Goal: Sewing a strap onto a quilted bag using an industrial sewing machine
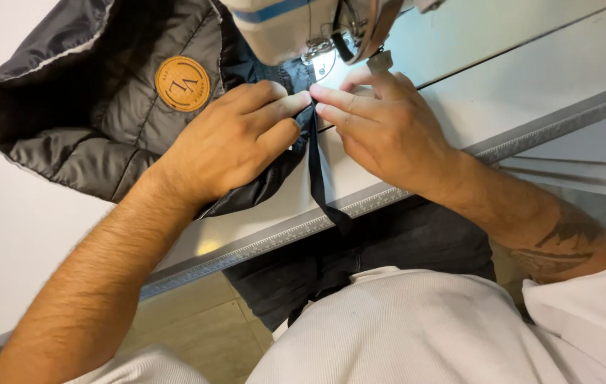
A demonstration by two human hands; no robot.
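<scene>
— Nearest the lens was your white ribbed shirt [416,327], and under it one stretch of dark trousers [360,263]. What did your hands do?

— You had two hands at work, both up by the machine. Your left hand [228,142] lay flat, palm down, on the dark quilted jacket [97,99], fingers together and pressing the cloth to the table rather than gripping it. Your right hand [381,124] rested on the table just beside it, its first two fingers stretched out so their tips met the left fingertips over the seam.

— And between them?

— One narrow black strip [315,167]. You pinned it under both sets of fingertips just before the needle; from there it ran down toward you and hung over the table edge. Whether your right thumb pinched anything, I could not tell; it was tucked behind the fingers.

— What lay further out?

— One sewing machine [296,28], cream with a blue band, stood right behind your fingers, its presser foot [317,53] touching the dark cloth. One round orange patch [183,84] sat on the jacket, left of your left hand. The jacket bunched across the white table [516,92] to the left. One grey metal edge [544,128] ran along the table's near side. Your hands hid the seam itself.
</scene>
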